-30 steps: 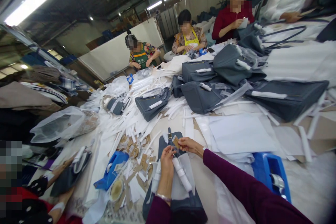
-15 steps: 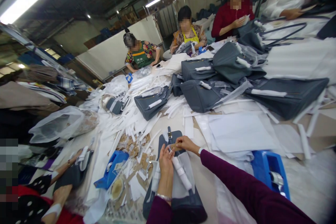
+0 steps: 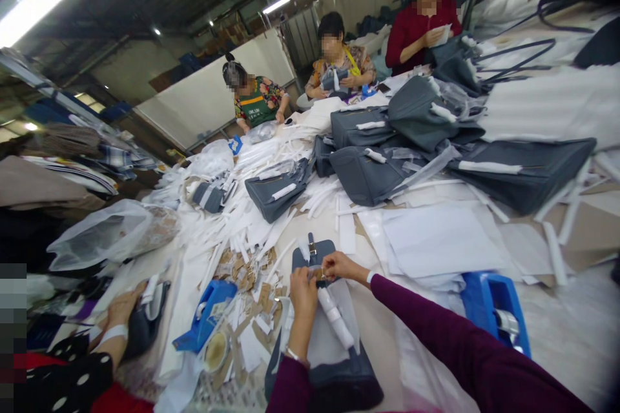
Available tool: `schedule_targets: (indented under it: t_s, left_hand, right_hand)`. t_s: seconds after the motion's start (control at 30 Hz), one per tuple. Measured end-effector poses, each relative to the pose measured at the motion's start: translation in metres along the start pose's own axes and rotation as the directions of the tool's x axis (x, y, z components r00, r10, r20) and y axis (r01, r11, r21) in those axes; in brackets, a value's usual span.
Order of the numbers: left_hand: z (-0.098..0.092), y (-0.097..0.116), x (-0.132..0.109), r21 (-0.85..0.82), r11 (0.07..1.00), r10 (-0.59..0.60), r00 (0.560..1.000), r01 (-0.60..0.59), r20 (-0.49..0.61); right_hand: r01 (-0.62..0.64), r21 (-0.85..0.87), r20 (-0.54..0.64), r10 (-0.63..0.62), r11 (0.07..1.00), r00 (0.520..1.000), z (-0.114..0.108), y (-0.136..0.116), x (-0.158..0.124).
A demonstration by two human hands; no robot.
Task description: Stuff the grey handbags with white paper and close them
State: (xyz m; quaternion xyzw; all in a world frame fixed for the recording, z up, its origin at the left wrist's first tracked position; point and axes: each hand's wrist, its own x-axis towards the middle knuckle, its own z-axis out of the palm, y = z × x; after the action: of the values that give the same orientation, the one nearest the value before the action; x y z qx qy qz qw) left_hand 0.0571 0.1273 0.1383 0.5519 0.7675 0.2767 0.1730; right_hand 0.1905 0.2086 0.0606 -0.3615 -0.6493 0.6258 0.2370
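A dark blue-grey bag (image 3: 349,379) lies on the table in front of me, with a buckled strap (image 3: 312,246) at its far end. White wrapping covers a long handle (image 3: 335,319), and a pale sheet (image 3: 349,310) rests beneath it. Over the upper part of the bag, my left hand (image 3: 304,290) is closed in a pinch; what sits in its fingertips is hidden. Close against it, my right hand (image 3: 341,267) pinches a small brown tag (image 3: 317,268), mostly covered by the fingers.
Brown tags (image 3: 245,271) and paper scraps lie left of the bag. Blue tape dispensers (image 3: 208,313) stand on both sides. Several finished-looking bags (image 3: 372,174) and white strips fill the table beyond. A co-worker's hand (image 3: 123,306) holds another bag at left; other people sit across.
My left hand has turned from an open palm to a pinch and come closer to my right hand over the bag. The co-worker at left has shifted their hands on their bag.
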Motion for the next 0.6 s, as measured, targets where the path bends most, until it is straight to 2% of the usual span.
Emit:
schedule_targets:
  t_s: [0.07,0.13,0.2,0.27,0.33,0.37,0.47,0.6]
  left_hand:
    - [-0.003,-0.003,0.002,-0.006,1.0,0.03,0.992,-0.029,0.122]
    - [-0.002,-0.004,0.004,-0.087,0.987,0.148,0.968,-0.133,0.202]
    - [0.002,-0.004,0.009,-0.182,0.96,0.252,0.94,-0.213,0.231]
    - [0.009,-0.004,0.016,-0.252,0.945,0.263,0.943,-0.21,0.202]
    - [0.019,-0.008,0.025,-0.272,0.949,0.224,0.951,-0.162,0.215]
    - [0.024,-0.011,0.029,-0.269,0.953,0.214,0.942,-0.143,0.258]
    - [0.037,-0.022,0.038,-0.236,0.962,0.222,0.892,-0.136,0.394]
    - [0.046,-0.03,0.041,-0.196,0.97,0.218,0.882,-0.146,0.418]
  right_hand:
    - [0.033,0.015,-0.008,-0.033,0.999,0.999,-0.003,0.0,-0.006]
    - [0.129,-0.025,-0.023,-0.129,0.991,0.991,-0.005,0.001,-0.011]
    - [0.226,-0.096,-0.04,-0.23,0.969,0.972,-0.006,0.005,-0.016]
    - [0.239,-0.138,-0.114,-0.255,0.961,0.96,-0.004,0.011,-0.02]
    - [0.175,-0.114,-0.238,-0.198,0.978,0.951,0.001,0.018,-0.025]
    - [0.145,-0.084,-0.298,-0.164,0.986,0.94,0.003,0.022,-0.028]
    - [0.069,0.049,-0.422,-0.042,0.996,0.906,0.011,0.031,-0.037]
    - [-0.049,0.278,-0.55,0.201,0.959,0.811,0.021,0.04,-0.051]
